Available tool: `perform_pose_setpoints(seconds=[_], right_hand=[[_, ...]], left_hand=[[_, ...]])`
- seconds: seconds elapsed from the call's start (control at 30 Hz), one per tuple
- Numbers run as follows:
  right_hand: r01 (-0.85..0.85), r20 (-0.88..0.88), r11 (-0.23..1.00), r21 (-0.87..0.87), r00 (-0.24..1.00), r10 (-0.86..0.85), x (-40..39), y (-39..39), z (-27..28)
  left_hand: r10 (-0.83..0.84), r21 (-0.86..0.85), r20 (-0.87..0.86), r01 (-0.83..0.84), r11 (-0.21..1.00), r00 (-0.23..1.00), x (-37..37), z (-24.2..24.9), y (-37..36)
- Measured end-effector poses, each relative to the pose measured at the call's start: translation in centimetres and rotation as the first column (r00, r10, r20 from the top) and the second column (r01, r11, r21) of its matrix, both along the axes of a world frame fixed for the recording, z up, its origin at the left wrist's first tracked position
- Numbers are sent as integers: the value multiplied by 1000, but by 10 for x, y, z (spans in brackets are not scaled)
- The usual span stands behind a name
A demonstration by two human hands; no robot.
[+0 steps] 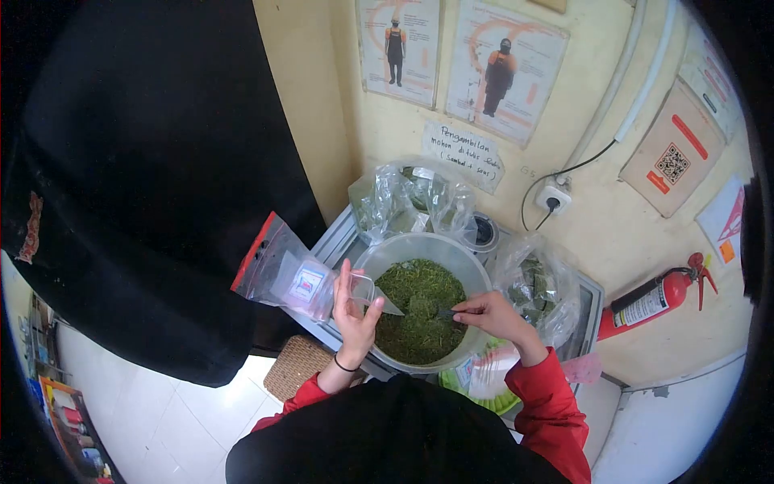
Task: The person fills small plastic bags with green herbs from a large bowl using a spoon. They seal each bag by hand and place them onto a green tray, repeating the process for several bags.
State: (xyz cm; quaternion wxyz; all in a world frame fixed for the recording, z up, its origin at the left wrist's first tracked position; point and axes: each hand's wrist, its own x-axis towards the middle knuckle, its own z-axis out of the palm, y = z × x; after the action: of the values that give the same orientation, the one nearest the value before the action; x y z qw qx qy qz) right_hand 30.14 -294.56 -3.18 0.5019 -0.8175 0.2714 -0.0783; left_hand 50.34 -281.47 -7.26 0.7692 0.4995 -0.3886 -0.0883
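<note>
A large round translucent tub (pixel 474 278) holds finely chopped green herbs (pixel 418 335). My left hand (pixel 352 315) is at the tub's left rim, holding a small clear plastic bag (pixel 387 302) whose pointed corner hangs over the herbs. My right hand (pixel 493 315) is over the tub's right side, its fingers closed on the dark handle of a utensil (pixel 446 312). The utensil's far end is in the herbs and cannot be made out. Just left of my left hand lies a clear zip bag with a red top edge (pixel 278 262), with packets inside.
Clear plastic bags with green contents stand behind (pixel 379 194) and right (pixel 556 282) of the tub. A dark-topped container (pixel 484 231) is behind it. A green basket (pixel 493 391) sits in front. A fire extinguisher (pixel 653 305) hangs at right; black cloth (pixel 161 161) hangs at left.
</note>
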Motion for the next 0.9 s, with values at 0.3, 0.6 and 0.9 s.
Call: perform_pose_setpoints(seconds=[0.3,0.6,0.9], right_hand=[[120,149,919,-375,987,-68,8,-3,37],[47,120,807,-589,992,29,21,14,30],[98,84,801,-590,995,-61,-12,-5,25]], left_hand=[[-237,476,404,19,879,883,-4,20,-8],[-288,500,393,60,864,873,-1,20,-7],[-190,384,404,22,923,895,-6,25,-8]])
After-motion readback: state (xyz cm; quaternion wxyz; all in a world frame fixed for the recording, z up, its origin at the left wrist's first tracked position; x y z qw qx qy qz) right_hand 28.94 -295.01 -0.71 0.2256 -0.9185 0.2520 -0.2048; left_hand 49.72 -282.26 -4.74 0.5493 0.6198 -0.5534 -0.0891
